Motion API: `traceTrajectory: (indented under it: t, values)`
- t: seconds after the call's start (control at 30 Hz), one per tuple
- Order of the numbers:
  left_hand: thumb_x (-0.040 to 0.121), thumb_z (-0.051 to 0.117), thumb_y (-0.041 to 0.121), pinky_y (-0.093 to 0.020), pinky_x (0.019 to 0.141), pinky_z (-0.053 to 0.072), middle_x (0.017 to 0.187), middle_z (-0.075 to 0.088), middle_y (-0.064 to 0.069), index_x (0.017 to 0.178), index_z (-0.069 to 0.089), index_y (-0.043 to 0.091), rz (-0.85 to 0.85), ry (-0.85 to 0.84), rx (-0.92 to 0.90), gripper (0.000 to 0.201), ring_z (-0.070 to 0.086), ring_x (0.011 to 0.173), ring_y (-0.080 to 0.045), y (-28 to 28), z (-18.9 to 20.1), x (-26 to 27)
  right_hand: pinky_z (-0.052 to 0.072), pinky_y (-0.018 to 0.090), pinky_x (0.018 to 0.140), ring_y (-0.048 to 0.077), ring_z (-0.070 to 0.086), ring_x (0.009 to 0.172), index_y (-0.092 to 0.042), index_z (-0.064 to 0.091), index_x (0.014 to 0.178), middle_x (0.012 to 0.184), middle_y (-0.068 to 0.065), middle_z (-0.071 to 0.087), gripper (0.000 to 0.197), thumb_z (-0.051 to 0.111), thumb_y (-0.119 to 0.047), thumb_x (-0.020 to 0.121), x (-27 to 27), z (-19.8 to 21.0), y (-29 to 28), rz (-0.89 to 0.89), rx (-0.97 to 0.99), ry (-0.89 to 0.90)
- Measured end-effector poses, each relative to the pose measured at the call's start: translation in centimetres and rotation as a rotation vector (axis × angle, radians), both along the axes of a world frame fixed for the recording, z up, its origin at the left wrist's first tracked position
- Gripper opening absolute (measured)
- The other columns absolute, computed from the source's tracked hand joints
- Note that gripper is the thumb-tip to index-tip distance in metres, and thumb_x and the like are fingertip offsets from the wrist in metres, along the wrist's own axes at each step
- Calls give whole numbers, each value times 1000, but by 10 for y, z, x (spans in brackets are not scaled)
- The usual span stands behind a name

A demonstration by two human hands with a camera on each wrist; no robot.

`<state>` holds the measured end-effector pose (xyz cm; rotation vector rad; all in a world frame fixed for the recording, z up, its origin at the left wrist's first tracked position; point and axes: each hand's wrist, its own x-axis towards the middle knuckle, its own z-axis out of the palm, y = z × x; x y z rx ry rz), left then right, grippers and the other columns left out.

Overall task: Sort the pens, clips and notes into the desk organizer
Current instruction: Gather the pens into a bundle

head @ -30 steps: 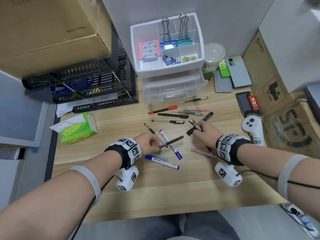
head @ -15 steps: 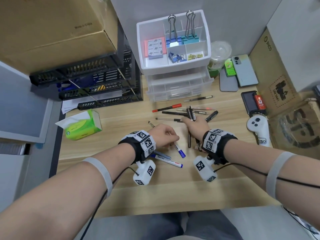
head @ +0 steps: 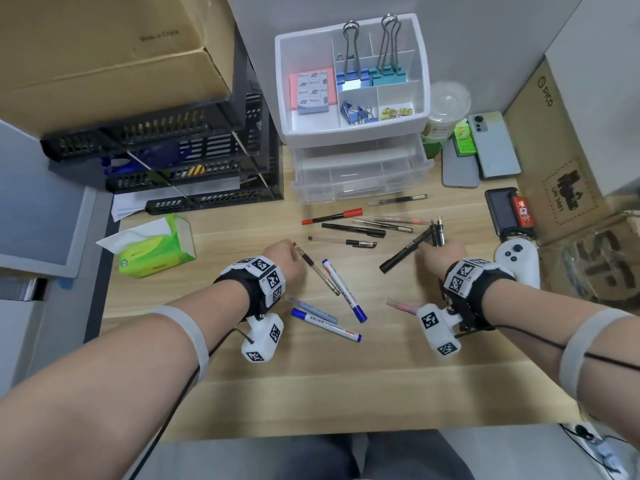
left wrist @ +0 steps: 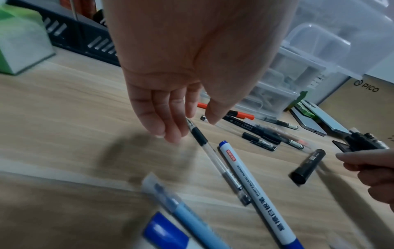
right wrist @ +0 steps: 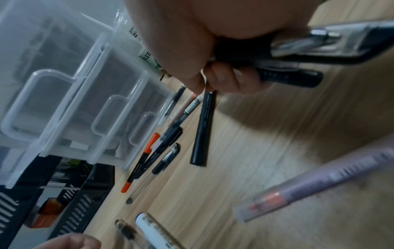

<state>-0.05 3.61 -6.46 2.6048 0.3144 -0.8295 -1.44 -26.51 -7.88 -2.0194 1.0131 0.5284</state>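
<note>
Pens still lie scattered on the table (head: 346, 393), in front of the desk organizer (head: 353, 98) w/ its clear drawers (head: 360, 171). Clips and notes already sit in the top compartments, so the step in hand looks like gathering pens.

Right hand (head: 445, 252) holds a bundle of black pens (head: 437, 232) upright in a closed grip; wrist view shows fingers wrapped round the barrels. A black marker (head: 403, 251) lies aslant right by that hand, touching or nearly so; can't tell if it's part of the bundle.

Left hand (head: 285, 259) hovers low w/ fingers relaxed, thumb and forefinger tips narrow, right at the tip end of a clear gel pen (head: 317, 273). Left wrist view shows the fingertips (left wrist: 170, 134) just beside the black rubber section, not yet closed on it.

To do it well, imo:
- Pinch the gel pen at the rubber section, less slip than the smooth barrel.
- Lift clear before sliding; the blue whiteboard marker (head: 344, 289) lies just beside and may roll if nudged.
- Align pens same way round in each hand so they drop in together.
- Right bundle looks full-ish; adding more risks fanning out, so prob. deposit soon.
- Red-capped pen (head: 332, 216) and the others near the drawers can go in a later sweep.
</note>
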Motion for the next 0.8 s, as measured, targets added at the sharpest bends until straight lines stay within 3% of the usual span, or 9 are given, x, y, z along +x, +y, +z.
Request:
traceTrajectory:
  t: [0.07, 0.13, 0.23, 0.3, 0.4, 0.5, 0.6, 0.7, 0.8]
  values:
    - [94, 56, 27, -30, 69, 44, 97, 66, -8, 106, 62, 10, 59, 20, 11, 22, 61, 88, -26, -8, -6, 6, 55, 43, 81, 29, 58, 68, -9, 54, 81, 67, 8, 56, 32, 63, -38, 90, 4, -4, -3, 20, -9, 23]
    - [95, 55, 33, -30, 66, 46, 88, 66, -11, 104, 67, 4, 105, 83, 25, 32, 61, 80, -29, -13, -16, 13, 52, 38, 71, 26, 54, 61, -11, 54, 76, 65, 7, 56, 35, 65, -41, 88, 9, -8, -3, 31, -21, 31]
    - [95, 54, 40, -26, 57, 42, 74, 62, -9, 91, 67, 4, 166, 149, 20, 38, 57, 64, -27, -16, -24, 20, 46, 32, 59, 25, 54, 59, -8, 61, 83, 65, 7, 56, 37, 67, -44, 84, 15, -12, 1, 80, -74, 23]
    - [96, 52, 41, -25, 50, 35, 65, 53, -5, 80, 57, 8, 183, 165, 48, 37, 49, 56, -23, -18, -27, 23, 42, 29, 52, 26, 55, 61, -8, 61, 85, 67, 5, 55, 35, 67, -43, 84, 19, -16, 4, 106, -116, -17]
    - [95, 54, 35, -25, 49, 34, 64, 50, -4, 76, 52, 10, 219, 175, 63, 31, 47, 56, -22, -20, -26, 28, 42, 28, 54, 26, 57, 68, -13, 60, 88, 71, 1, 57, 25, 68, -36, 84, 24, -19, 10, 170, -123, -121]
    - [90, 58, 24, -26, 55, 41, 72, 59, -6, 82, 60, 8, 270, 218, 36, 18, 54, 66, -26, -19, -27, 31, 45, 29, 65, 26, 59, 75, -15, 60, 92, 80, 2, 62, 20, 67, -31, 83, 30, -18, 14, 293, -135, -172]
    - [84, 58, 25, -33, 70, 59, 82, 72, -11, 92, 68, 4, 335, 237, -31, 25, 69, 75, -31, -17, -28, 34, 48, 31, 69, 27, 59, 78, -15, 59, 93, 84, 4, 63, 18, 67, -28, 83, 38, -14, 16, 440, -170, -191]
    - [93, 49, 28, -43, 86, 58, 99, 73, -19, 106, 67, 0, 342, 198, -63, 36, 71, 92, -38, -16, -22, 35, 53, 34, 73, 27, 63, 81, -17, 61, 95, 87, 4, 66, 18, 67, -29, 83, 44, -7, 24, 666, -212, -202]
    - [101, 41, 22, -46, 94, 55, 118, 67, -26, 119, 63, -6, 337, 153, -107, 40, 65, 109, -41, -13, -15, 41, 51, 32, 74, 23, 62, 87, -18, 63, 103, 96, 2, 66, 23, 68, -31, 85, 49, -2, 39, 918, -265, -236]
